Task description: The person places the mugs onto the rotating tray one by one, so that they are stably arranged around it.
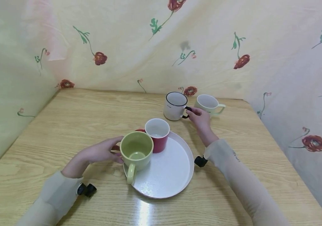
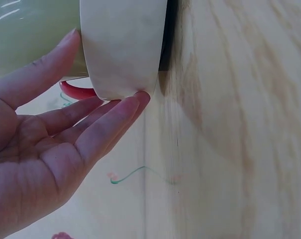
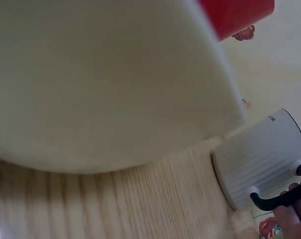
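Note:
My left hand (image 1: 104,151) is at the left edge of the white round tray (image 1: 175,174). In the left wrist view its fairly straight fingers (image 2: 110,124) touch the tray's side wall, and the thumb reaches up beside the green mug (image 2: 36,35). That green mug (image 1: 136,150) stands on the tray's left part, handle toward me. Behind it on the tray is a red mug (image 1: 161,142) with a white inside, partly hidden. Beyond the tray, my right hand (image 1: 200,121) pinches the black handle of a white mug (image 1: 173,108) with a black rim.
A pale mug (image 1: 207,102) with a light green handle stands at the back right, partly behind my right hand. The wooden table (image 1: 93,113) ends at a flower-printed cloth (image 1: 127,47) behind and at both sides.

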Motion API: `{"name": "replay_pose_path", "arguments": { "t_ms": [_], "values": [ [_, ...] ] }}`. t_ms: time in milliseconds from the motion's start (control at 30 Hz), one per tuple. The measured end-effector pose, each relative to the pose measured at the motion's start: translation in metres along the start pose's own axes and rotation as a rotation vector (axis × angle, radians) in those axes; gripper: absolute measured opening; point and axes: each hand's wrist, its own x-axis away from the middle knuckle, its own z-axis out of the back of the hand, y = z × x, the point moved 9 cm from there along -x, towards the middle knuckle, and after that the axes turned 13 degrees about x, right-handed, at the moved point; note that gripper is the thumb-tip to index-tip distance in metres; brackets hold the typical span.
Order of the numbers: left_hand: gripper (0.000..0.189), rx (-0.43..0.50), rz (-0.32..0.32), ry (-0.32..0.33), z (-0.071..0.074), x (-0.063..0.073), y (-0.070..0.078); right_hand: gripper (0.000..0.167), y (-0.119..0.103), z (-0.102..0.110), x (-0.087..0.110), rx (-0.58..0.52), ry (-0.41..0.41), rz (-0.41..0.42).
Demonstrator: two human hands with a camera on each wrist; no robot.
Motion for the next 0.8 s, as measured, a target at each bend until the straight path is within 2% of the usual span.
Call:
{"name": "replay_pose_path", "arguments": {
  "t_ms": [167,333,567,800],
  "values": [
    [0.074,0.023,0.005,0.001,-0.0009,0.0001,-0.0006,0.038,-0.0027,0.0013,0.0006,0.036,0.0,0.034],
    [0.073,0.035,0.007,0.0,-0.0016,0.0006,-0.0008,0.039,-0.0021,0.0009,-0.0001,0.036,-0.01,0.02],
    [0.074,0.01,0.001,0.006,-0.0006,0.0003,-0.0017,0.039,0.0001,-0.0016,-0.0024,0.034,-0.018,-0.004],
    [0.075,-0.021,-0.004,0.012,0.0002,0.0006,-0.0003,0.037,-0.0039,-0.001,-0.0014,0.097,-0.013,0.043]
  ]
}}
